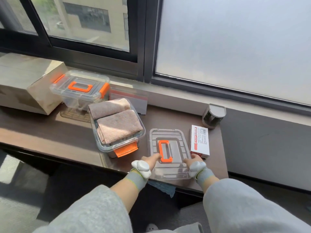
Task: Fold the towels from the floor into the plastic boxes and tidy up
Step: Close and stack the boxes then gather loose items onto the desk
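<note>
A clear plastic lid (170, 170) with an orange handle lies on the dark ledge near its front edge. My left hand (149, 161) holds the lid's left edge and my right hand (193, 159) holds its right edge. To the left stands an open clear box (104, 145) with an orange latch, filled with two folded brown towels (119, 125). Behind it sits a closed clear box (80, 88) with an orange handle and latches.
A red-and-white marker carton (200, 142) lies just right of the lid. A dark jar (212, 116) stands behind it. A cardboard box (25, 88) sits at far left. A blue cloth (165, 187) hangs below the ledge (50, 132).
</note>
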